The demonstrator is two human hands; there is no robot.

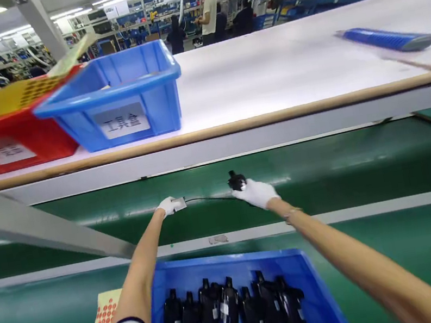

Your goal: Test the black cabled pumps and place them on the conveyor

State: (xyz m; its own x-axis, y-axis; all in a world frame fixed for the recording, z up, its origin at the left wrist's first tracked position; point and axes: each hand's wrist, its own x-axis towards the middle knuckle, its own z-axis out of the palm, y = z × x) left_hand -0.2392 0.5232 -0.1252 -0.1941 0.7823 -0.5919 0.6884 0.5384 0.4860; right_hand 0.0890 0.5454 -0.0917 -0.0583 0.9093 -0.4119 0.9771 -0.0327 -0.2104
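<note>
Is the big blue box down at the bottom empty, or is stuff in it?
Not empty: black gadgets lie side by side in the blue box, with some bare blue showing at its right.

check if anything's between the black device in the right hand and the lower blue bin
Yes: the white rail crosses between the black device and the lower blue bin. A thin cable runs from the right hand to the pale piece in the left hand.

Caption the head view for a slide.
Gloved hands hold a black device and a cabled silver piece above a green surface.
</note>
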